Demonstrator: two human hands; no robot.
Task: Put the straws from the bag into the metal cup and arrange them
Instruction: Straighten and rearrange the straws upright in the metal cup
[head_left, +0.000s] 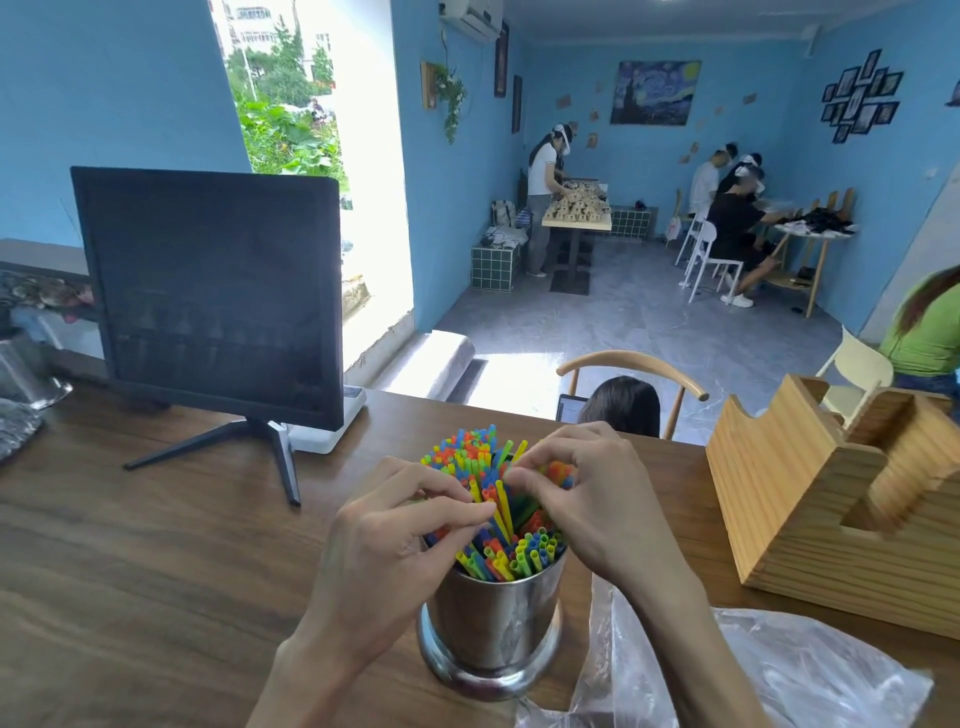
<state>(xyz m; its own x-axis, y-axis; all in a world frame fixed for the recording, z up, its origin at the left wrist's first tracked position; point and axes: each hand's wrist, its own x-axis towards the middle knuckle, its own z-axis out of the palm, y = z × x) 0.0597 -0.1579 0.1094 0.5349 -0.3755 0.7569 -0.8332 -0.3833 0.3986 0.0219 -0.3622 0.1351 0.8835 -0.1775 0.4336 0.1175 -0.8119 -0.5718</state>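
A: Pinching yellow strands in the straws (496, 512) with my left hand (387, 540) and right hand (587, 499), both over the metal cup (491, 623) to level the packed bundle.

B: And the bag (753, 670)?

A: It lies slack right of the cup; I see no readable writing.

A shiny round stainless-steel cup (491, 631) stands upright on the brown wooden counter, packed with thin multicoloured plastic straws (511, 556) fanning outward, beside a crumpled clear plastic bag (779, 675) lying flat.
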